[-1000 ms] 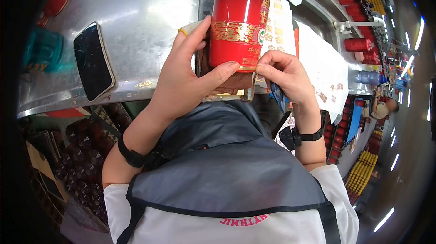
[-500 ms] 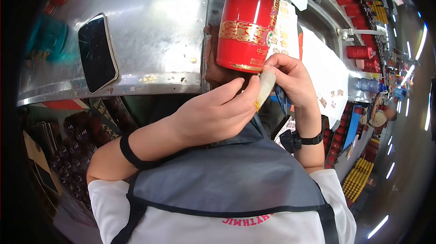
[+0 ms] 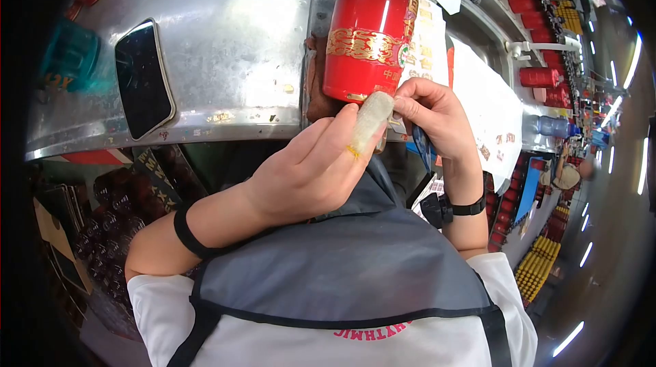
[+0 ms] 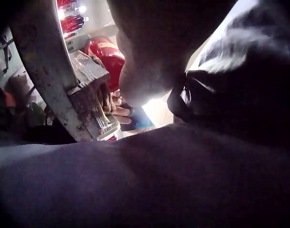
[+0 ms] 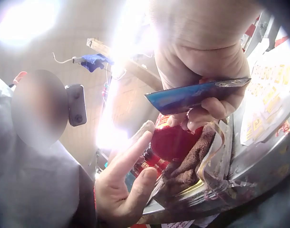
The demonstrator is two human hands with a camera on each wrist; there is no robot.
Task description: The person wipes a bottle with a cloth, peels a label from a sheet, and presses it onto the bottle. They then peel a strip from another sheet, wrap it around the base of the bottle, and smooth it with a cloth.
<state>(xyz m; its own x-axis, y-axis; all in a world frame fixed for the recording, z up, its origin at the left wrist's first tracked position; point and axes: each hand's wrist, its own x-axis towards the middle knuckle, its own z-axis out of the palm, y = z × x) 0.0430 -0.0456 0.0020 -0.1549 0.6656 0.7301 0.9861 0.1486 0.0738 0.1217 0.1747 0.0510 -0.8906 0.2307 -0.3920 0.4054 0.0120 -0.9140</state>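
Observation:
A red bottle (image 3: 365, 32) with a dark upper part and a gold band lies on a brown cloth (image 3: 318, 90). The left hand (image 3: 311, 169) is below its base, fingers extended; one finger wears a pale cover (image 3: 372, 119) with a yellow edge, its tip at the base rim. Beside that tip, the right hand (image 3: 437, 117) has thumb and forefinger together at the bottle's lower right edge. In the right wrist view the right hand (image 5: 202, 71) also grips a flat blue piece (image 5: 183, 99) in its curled fingers. The left wrist view is mostly dark cloth, with the bottle (image 4: 109, 59) partly visible.
A phone (image 3: 145, 80) and a teal container (image 3: 72, 52) are on the metal table (image 3: 225, 46) at left. Printed white sheets (image 3: 482, 107) lie at right. Dark round items (image 3: 116, 230) sit below the table; red bottles (image 3: 540, 78) stand in rows beyond.
The left hand has left the bottle's left side and come below its base, then shifted slightly left, its covered finger now at the rim. The right hand stays at the lower right edge.

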